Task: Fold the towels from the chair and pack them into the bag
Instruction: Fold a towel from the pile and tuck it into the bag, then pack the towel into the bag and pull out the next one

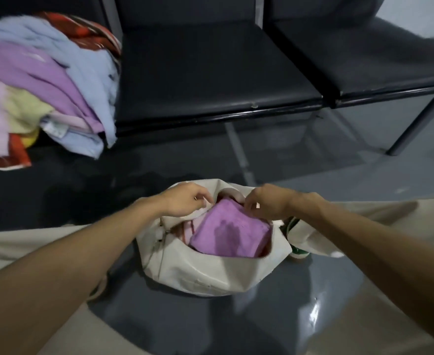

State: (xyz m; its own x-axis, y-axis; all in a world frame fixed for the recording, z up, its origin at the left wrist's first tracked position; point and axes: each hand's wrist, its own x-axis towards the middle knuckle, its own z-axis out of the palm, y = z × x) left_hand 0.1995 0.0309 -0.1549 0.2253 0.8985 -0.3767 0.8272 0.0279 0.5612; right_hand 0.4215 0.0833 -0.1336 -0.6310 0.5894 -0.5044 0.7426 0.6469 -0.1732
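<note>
A cream canvas bag (pixel 205 272) sits open on the grey floor between my knees. A folded purple towel (pixel 230 231) lies on top inside it, over something reddish. My left hand (pixel 185 199) has its fingers curled on the bag's far-left rim. At the far-right side of the opening my right hand (pixel 264 202) touches the far edge of the purple towel with curled fingers. A loose pile of towels (pixel 44 83), purple, light blue, pink, yellow and red, lies heaped on the left chair seat.
Two empty black chair seats (pixel 210 73) stand in a row behind the bag, on metal legs (pixel 413 124). A white-and-green shoe (pixel 296 252) shows just right of the bag. My beige trouser legs (pixel 364 316) frame the bag on both sides.
</note>
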